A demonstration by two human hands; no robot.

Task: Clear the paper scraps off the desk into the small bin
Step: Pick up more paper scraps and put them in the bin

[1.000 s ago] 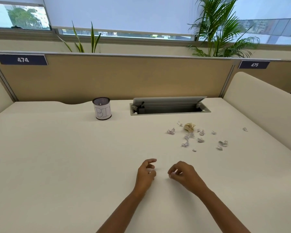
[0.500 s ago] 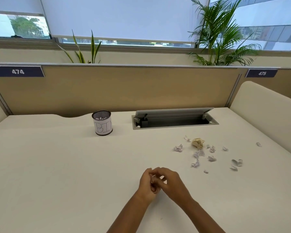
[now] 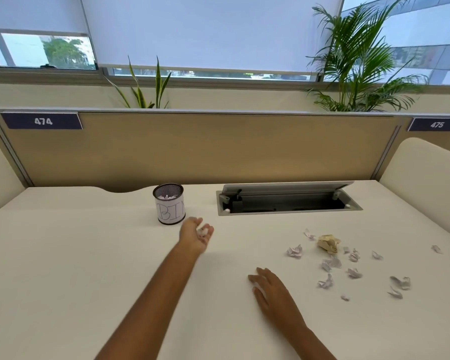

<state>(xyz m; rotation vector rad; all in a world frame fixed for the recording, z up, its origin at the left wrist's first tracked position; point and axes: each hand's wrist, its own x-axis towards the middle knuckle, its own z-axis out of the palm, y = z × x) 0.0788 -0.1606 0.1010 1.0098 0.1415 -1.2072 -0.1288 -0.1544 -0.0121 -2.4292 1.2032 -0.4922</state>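
Note:
A small black mesh bin (image 3: 169, 203) with a white "BIN" label stands at the back middle of the desk (image 3: 63, 268), with white scraps inside. My left hand (image 3: 196, 235) is stretched out palm up just right of the bin, fingers curled round white paper scraps (image 3: 202, 232). My right hand (image 3: 268, 289) lies flat on the desk, fingers straight, holding nothing. Several white scraps (image 3: 327, 265) and one crumpled tan scrap (image 3: 328, 243) lie scattered on the desk right of my right hand.
An open cable tray (image 3: 289, 200) with a raised lid is set into the desk behind the scraps. A tan partition (image 3: 205, 149) closes the back. Padded side screens (image 3: 426, 178) stand at both ends.
My hands were together near the desk's front. Since then my left hand has reached forward to the bin with scraps in it, and my right hand has spread flat on the desk.

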